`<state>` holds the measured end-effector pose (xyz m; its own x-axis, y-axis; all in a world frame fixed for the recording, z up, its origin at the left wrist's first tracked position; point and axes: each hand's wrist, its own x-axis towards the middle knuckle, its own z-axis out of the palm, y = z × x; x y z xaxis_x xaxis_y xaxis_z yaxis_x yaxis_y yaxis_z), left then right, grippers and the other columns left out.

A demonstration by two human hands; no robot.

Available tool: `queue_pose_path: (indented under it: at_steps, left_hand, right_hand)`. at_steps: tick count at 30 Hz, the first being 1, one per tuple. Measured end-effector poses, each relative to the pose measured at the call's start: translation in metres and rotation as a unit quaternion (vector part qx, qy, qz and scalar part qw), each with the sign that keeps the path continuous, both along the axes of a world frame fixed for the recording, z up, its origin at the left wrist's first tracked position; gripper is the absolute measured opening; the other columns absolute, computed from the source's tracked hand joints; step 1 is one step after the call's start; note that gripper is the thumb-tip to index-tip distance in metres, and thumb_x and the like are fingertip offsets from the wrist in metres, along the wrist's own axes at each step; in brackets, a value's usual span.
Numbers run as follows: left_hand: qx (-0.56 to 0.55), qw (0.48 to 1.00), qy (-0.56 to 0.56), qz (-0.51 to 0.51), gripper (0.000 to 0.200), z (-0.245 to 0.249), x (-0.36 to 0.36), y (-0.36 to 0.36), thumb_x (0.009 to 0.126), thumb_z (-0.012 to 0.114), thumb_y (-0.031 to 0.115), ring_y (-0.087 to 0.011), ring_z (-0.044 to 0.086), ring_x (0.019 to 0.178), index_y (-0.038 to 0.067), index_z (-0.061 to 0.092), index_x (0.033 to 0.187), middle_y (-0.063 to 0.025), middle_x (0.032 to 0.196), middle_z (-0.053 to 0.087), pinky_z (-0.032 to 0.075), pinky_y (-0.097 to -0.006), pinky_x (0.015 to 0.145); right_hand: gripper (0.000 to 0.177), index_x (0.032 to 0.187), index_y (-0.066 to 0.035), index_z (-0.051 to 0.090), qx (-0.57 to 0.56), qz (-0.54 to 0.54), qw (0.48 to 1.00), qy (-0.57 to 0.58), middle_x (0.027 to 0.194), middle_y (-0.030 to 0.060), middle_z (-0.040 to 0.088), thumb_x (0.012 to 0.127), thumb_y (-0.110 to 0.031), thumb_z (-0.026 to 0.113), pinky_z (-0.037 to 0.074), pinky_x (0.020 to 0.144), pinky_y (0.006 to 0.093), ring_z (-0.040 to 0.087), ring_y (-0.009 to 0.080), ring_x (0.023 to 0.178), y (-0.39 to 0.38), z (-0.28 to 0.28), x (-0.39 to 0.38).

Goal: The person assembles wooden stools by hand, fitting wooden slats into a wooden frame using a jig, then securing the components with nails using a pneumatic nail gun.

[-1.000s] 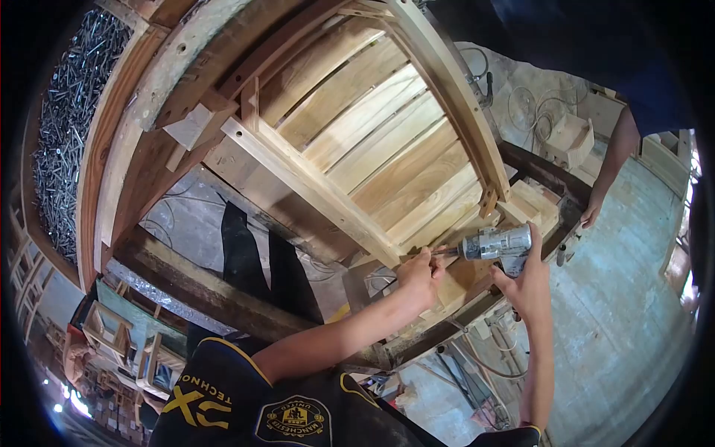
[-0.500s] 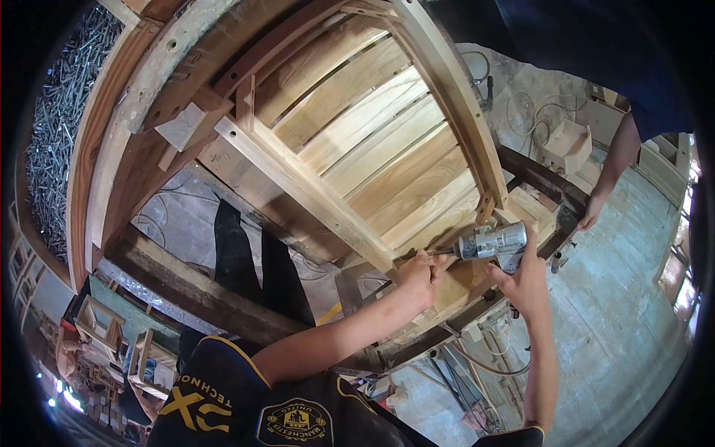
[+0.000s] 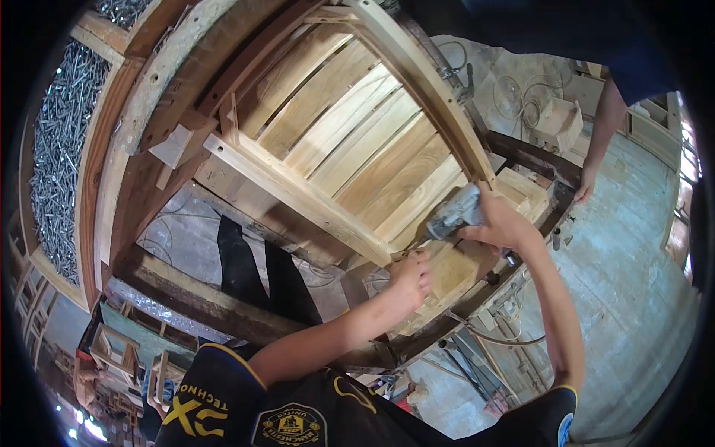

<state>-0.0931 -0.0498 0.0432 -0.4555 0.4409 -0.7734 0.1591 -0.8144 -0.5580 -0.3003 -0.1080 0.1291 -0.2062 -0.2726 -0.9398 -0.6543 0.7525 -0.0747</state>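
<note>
Your right hand [image 3: 500, 223]: clenched around the drill [image 3: 452, 214], at the chair frame's [image 3: 298, 195] lower corner. Your left hand [image 3: 410, 279]: fingers curled just below the drill's tip; cannot tell whether it grasps anything.

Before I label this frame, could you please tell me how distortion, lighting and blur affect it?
Head view: strong fisheye bending and black corners; daylight falls brightly on the wooden frame; small blown-out spots at bottom left; the drill in the right hand looks softly blurred, the left hand sharper.

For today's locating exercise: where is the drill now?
In the head view, the drill is right of centre, gripped by the right hand, its tip by the slatted wooden frame, just above the left hand.
</note>
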Motion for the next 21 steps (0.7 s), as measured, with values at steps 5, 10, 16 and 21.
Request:
queue_pose_path:
  at_steps: [5, 10, 16, 21]
  left_hand:
    - [-0.131, 0.973, 0.133, -0.134, 0.020, 0.053, 0.088, -0.041, 0.100, 0.043, 0.018, -0.0053, 0.029, 0.049, 0.005, 0.058, 0.106, 0.0067, 0.063, 0.032, 0.025, -0.0227, 0.045]
    - [-0.430, 0.881, 0.118, -0.157, 0.019, 0.068, 0.157, -0.100, 0.093, 0.044, 0.008, -0.0037, 0.033, 0.053, 0.003, 0.055, 0.108, 0.0049, 0.065, 0.037, 0.027, -0.0209, 0.046]
    - [-0.662, 0.739, -0.024, -0.123, 0.019, 0.114, 0.190, -0.189, 0.101, 0.041, 0.016, -0.0034, 0.035, 0.053, 0.005, 0.051, 0.112, 0.0043, 0.061, 0.043, 0.028, -0.0200, 0.049]
    - [-0.769, 0.631, -0.077, -0.073, 0.022, 0.142, 0.191, -0.266, 0.099, 0.043, 0.017, -0.0034, 0.037, 0.055, 0.004, 0.054, 0.113, 0.0042, 0.063, 0.042, 0.028, -0.0191, 0.051]
  right_hand:
    - [0.076, 0.122, 0.014, 0.028, 0.045, 0.074, 0.995, 0.053, 0.066, 0.0198, 0.063, 0.075, -0.022, 0.076, 0.050, 0.043, 0.0380, 0.062, 0.0287, 0.046, -0.009, -0.015, 0.009]
    - [0.082, 0.128, 0.014, 0.025, 0.077, 0.057, 0.993, 0.063, 0.076, 0.0227, 0.063, 0.076, -0.024, 0.076, 0.050, 0.044, 0.0402, 0.063, 0.0318, 0.053, -0.014, -0.014, 0.013]
    - [0.083, 0.129, 0.010, 0.031, 0.074, 0.083, 0.991, 0.078, 0.092, 0.0272, 0.064, 0.073, -0.026, 0.079, 0.053, 0.049, 0.0424, 0.067, 0.0356, 0.070, -0.016, -0.011, 0.022]
    - [0.083, 0.128, 0.003, 0.036, -0.170, 0.142, 0.958, 0.185, 0.104, 0.0288, 0.062, 0.067, -0.028, 0.083, 0.053, 0.076, 0.0471, 0.063, 0.0433, 0.093, 0.025, 0.023, 0.032]
